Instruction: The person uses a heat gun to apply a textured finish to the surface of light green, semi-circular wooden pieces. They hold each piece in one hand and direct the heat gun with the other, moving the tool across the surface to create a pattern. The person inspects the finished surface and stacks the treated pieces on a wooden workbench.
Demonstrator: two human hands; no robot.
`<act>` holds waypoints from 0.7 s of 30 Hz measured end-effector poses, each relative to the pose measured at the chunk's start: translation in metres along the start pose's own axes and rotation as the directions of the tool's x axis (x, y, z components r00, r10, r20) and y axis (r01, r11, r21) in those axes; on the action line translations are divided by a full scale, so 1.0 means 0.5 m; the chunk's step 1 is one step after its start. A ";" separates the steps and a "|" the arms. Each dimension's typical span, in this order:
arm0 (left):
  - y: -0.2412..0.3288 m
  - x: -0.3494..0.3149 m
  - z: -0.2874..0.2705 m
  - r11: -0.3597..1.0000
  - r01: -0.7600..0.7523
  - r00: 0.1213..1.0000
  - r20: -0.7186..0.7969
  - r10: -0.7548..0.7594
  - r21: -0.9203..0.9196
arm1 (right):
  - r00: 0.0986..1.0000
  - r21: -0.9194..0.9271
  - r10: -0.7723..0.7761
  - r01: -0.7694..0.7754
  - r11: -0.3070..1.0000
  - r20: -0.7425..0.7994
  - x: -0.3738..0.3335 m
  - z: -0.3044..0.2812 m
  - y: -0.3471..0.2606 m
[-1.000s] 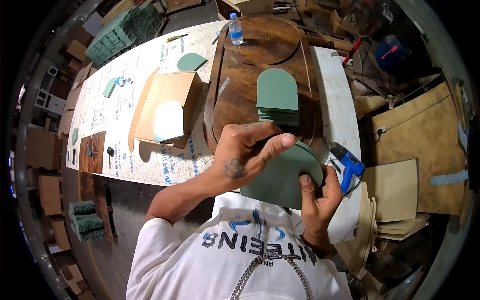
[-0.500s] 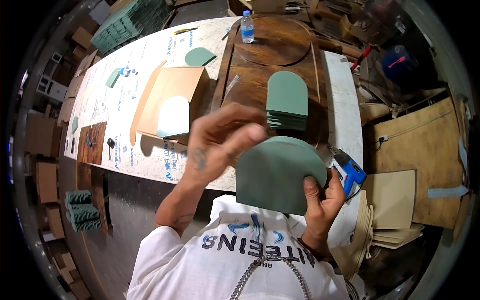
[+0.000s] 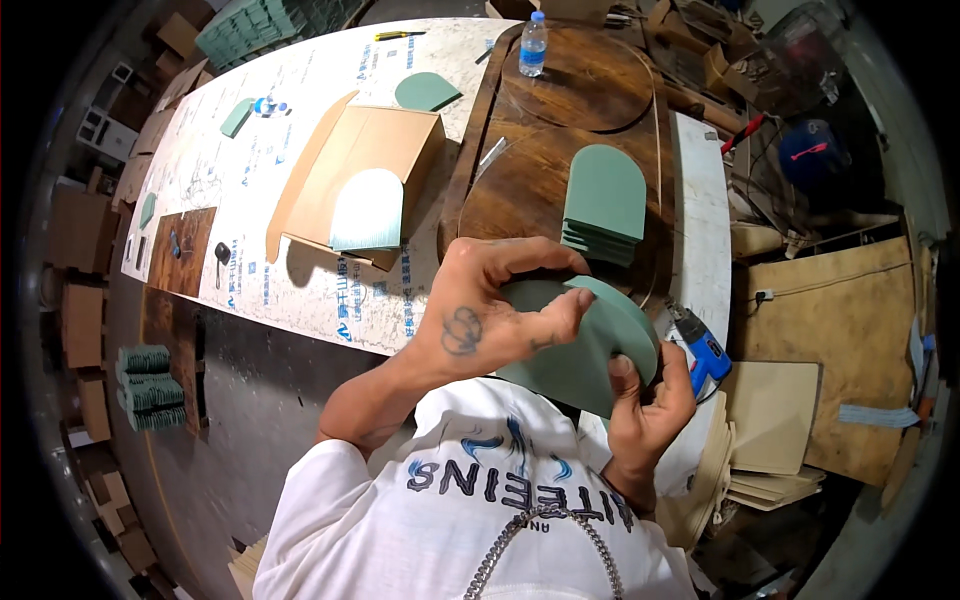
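Close to my chest I hold a green round-topped board (image 3: 570, 365), tilted, its curved edge away from me. It looks thick, perhaps more than one layer. My right hand (image 3: 650, 395) grips its right side, thumb on the near face and fingers behind. My left hand (image 3: 510, 305) is curled over the upper left part of the curved edge, thumb near the rim; its fingertips are partly hidden behind the board. Just beyond, a stack of similar green boards (image 3: 605, 190) lies on a dark wooden panel (image 3: 520, 165).
An open cardboard box (image 3: 370, 140) with a pale round-topped board (image 3: 368, 212) stands left of centre. A water bottle (image 3: 533, 45) stands on the panel's far end. A blue power tool (image 3: 705, 350) lies at right. Another green board (image 3: 427, 91) lies behind the box.
My left hand has come down and to the right onto the board's curved edge. My right hand keeps its grip. The view has shifted slightly.
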State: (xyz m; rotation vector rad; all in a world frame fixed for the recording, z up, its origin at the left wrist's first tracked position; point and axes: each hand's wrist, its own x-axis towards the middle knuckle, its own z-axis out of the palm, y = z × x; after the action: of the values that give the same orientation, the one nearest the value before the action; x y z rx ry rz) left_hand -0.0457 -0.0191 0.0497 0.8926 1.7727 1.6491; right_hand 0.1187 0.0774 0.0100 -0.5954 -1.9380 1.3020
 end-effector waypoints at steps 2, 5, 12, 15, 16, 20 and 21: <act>-0.007 -0.004 -0.008 1.000 -0.016 1.000 -0.007 0.016 -0.020 | 1.000 -0.015 -0.002 0.002 1.000 -0.003 0.001 0.006 -0.007; -0.002 -0.010 -0.017 0.999 -0.032 0.999 -0.005 0.032 -0.035 | 0.999 0.005 0.036 -0.036 0.999 -0.010 -0.002 0.009 -0.015; -0.003 -0.022 -0.023 0.993 -0.103 0.994 0.012 0.104 -0.054 | 1.000 -0.003 0.001 -0.001 1.000 -0.020 -0.010 0.009 -0.021; -0.004 -0.025 -0.021 0.995 -0.081 0.997 0.012 0.082 -0.065 | 1.000 -0.003 0.007 -0.007 1.000 -0.021 -0.013 0.006 -0.018; -0.006 -0.025 -0.020 0.993 -0.091 0.996 0.012 0.092 -0.069 | 1.000 -0.001 0.010 -0.010 1.000 -0.023 -0.014 0.005 -0.018; -0.008 -0.025 -0.016 0.983 -0.164 0.986 0.000 0.165 -0.078 | 1.000 -0.001 0.005 -0.006 1.000 -0.024 -0.016 0.001 -0.020; -0.009 -0.025 -0.016 0.983 -0.173 0.985 0.002 0.174 -0.067 | 1.000 -0.003 0.002 -0.003 1.000 -0.026 -0.016 0.000 -0.021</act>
State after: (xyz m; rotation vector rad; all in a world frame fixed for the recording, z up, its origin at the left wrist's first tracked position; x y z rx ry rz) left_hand -0.0443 -0.0339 0.0452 1.0465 1.6641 1.8004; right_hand 0.1240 0.0677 0.0170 -0.6135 -1.9187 1.2873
